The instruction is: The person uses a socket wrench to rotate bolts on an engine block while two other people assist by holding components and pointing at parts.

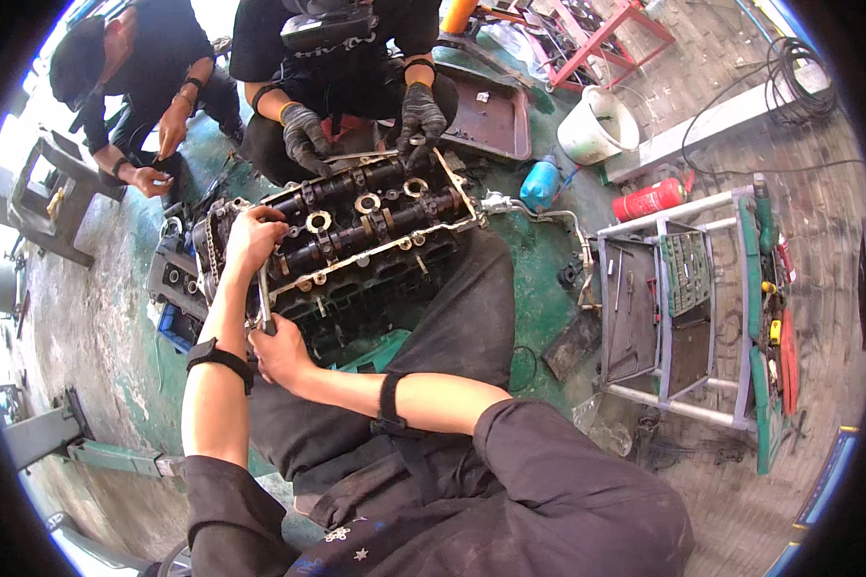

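An engine's cylinder head (356, 226) lies in front of me, its camshafts, round openings and timing chain (212, 240) exposed. My left hand (257, 238) is closed at its left end, fingers curled over the upper end of a long metal wrench (265, 293); the wrench's head is hidden beneath that hand. Nearer to me, my right hand (284, 354) grips the dark lower end of the same wrench. Across the engine, a co-worker's gloved hands (361, 130) are at its far edge with a metal tool (361, 155).
Another person (154, 77) crouches at far left. A brown drip tray (491, 115), white bucket (597, 125), blue bottle (541, 183) and red fire extinguisher (652, 199) stand beyond the engine. At right is a tool cart (678, 404); a grey stand (63, 197) stands left.
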A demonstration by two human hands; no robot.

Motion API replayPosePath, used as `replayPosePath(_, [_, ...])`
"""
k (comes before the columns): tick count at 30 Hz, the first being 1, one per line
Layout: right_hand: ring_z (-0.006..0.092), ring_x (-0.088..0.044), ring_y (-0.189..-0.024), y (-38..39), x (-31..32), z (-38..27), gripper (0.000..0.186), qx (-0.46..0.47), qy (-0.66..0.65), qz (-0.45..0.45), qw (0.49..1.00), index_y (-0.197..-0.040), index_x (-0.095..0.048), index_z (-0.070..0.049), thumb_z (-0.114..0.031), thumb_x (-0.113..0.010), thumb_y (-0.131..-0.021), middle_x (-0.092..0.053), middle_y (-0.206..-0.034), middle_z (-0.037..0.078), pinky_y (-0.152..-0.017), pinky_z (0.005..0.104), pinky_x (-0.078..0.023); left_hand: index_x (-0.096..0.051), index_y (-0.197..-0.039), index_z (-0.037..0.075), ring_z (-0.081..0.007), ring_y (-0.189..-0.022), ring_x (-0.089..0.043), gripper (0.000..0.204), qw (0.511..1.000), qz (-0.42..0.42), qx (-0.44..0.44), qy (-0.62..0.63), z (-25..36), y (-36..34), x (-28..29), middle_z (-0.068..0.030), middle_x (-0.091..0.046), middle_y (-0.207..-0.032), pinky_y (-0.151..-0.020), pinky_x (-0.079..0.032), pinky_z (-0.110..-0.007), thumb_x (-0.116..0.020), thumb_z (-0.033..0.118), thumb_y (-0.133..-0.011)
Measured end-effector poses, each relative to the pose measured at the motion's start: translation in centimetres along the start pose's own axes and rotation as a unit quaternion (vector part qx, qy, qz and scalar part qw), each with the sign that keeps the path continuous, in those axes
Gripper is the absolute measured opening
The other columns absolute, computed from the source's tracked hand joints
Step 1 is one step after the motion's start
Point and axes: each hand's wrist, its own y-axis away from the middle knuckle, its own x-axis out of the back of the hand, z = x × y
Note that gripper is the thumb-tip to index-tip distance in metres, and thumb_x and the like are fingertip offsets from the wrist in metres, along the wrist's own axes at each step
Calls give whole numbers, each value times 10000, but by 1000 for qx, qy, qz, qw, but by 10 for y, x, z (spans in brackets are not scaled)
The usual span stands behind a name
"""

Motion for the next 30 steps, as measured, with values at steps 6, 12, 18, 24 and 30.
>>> replayPosePath(6, [100,-377,-362,-9,87,-85,106,-139,192,-137,962,-811,-482,-60,-114,-573,-801,-453,-582,22,-311,263,-282,-665,-846,2,-115,-510,-551,164,978,72,53,190,-2,2,-13,-61,-610,-617,-498,-412,-244,-636,127,-743])
replayPosePath(12, [80,-386,-370,-43,104,-150,116,-193,318,-233,899,-824,-513,-63,-144,-588,-788,-455,-591,25,-311,233,-285,-670,-840,-2,-149,-524,-585,171,975,119,99,160,1,3,-7,-92,-630,-634,-505,-421,-266,-622,123,-734])
replayPosePath(18, [136,-355,-341,0,70,-71,129,-199,5,-136,970,-703,-443,-79,-136,-535,-775,-413,-517,34,-343,298,-290,-653,-830,-13,-127,-547,-582,163,974,56,84,201,0,1,-8,-71,-625,-665,-521,-457,-259,-656,83,-698])
replayPosePath(24, [132,-382,-374,8,23,-28,120,-123,1,-25,992,-751,-462,-58,-150,-529,-791,-434,-529,34,-353,297,-314,-699,-881,63,-171,-668,-650,263,997,31,70,-14,10,9,8,-102,-676,-737,-672,-500,-276,-664,173,-644])
replayPosePath(30, [152,-411,-388,-13,-4,20,143,-31,-103,3,994,-767,-507,-70,-183,-556,-838,-465,-542,29,-378,309,-346,-713,-895,140,-209,-779,-657,290,997,25,67,-31,5,0,-6,-96,-681,-799,-751,-496,-310,-652,261,-638])
